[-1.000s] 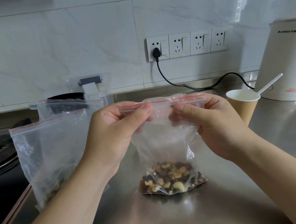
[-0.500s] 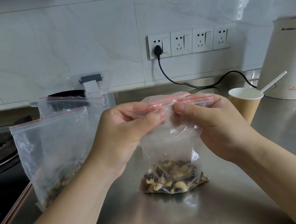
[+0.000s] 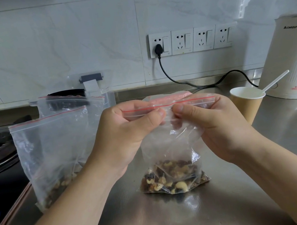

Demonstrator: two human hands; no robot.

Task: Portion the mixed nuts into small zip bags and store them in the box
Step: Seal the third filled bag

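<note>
While our left hand (image 3: 127,132) and right hand (image 3: 210,122) pinch the zip strip of the bag (image 3: 170,147) standing on the counter (image 3: 179,219), nuts (image 3: 173,178) sit inside; sealing and boxing remain, we judge.

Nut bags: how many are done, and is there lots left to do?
Done: nuts are already in the small bag standing on the counter. In hand: the left hand and right hand pinch its red zip strip, thumbs meeting mid-strip. Left: the big bag beside it holds more nuts. No small bag shows inside the clear box behind.
</note>
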